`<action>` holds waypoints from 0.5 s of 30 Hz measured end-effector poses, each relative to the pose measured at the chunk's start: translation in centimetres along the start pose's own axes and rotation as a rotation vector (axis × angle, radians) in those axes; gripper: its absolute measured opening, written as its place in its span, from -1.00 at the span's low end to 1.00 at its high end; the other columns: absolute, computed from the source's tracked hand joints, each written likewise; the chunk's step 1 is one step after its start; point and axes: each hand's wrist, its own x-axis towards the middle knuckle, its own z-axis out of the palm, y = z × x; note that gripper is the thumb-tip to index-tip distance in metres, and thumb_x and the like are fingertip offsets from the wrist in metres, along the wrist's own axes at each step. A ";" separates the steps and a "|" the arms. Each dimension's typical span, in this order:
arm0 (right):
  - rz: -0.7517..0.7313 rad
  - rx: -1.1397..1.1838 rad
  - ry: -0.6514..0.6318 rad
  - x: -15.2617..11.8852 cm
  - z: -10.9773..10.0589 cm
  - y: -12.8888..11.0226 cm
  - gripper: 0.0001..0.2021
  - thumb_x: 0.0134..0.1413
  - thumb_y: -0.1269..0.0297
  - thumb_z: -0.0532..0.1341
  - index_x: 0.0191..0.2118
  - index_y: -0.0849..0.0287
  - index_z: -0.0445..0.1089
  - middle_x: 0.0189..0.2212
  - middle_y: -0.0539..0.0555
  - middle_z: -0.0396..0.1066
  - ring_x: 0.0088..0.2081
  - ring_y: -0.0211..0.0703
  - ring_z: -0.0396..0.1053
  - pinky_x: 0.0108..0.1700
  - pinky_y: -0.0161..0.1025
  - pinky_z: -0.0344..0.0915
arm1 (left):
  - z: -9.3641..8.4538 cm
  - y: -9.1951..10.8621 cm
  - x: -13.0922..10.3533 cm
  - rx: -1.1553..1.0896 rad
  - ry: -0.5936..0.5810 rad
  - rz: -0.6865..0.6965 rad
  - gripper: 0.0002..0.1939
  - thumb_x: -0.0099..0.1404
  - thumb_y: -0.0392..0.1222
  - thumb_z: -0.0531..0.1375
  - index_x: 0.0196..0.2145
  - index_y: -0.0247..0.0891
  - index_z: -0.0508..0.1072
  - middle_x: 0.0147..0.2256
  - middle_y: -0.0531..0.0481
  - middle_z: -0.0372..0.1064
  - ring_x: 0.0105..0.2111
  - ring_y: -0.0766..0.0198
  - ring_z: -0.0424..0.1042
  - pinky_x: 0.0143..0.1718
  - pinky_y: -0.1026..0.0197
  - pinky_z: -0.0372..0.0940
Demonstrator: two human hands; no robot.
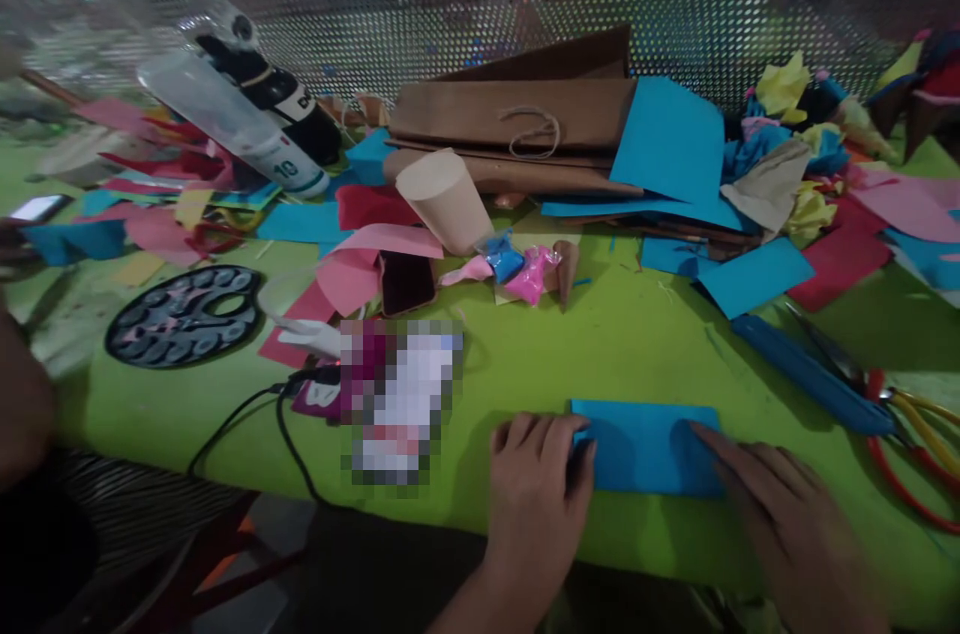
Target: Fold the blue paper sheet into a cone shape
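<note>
Blue paper sheet point(646, 446) flat at the green tabletop's point(600, 344) near edge; left hand point(536, 494) fingers curled on its left end, right hand point(780, 514) fingers pressed together on its right end.

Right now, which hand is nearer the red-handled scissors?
Right. The right hand presses the blue paper, just left of the red-handled scissors; the left hand holds the paper's far left end.
</note>
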 end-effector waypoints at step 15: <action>0.060 0.030 0.018 0.0 0.4 -0.5 -0.57 0.48 0.15 0.05 0.35 -0.18 0.32 -0.12 0.06 0.58 -0.17 0.03 0.52 -0.17 0.00 0.46 | 0.2 0.0 -0.2 0.005 -0.021 -0.008 -0.90 0.44 -0.29 0.23 -0.10 -0.20 0.48 -0.28 0.00 0.56 -0.25 0.10 0.45 -0.20 0.06 0.19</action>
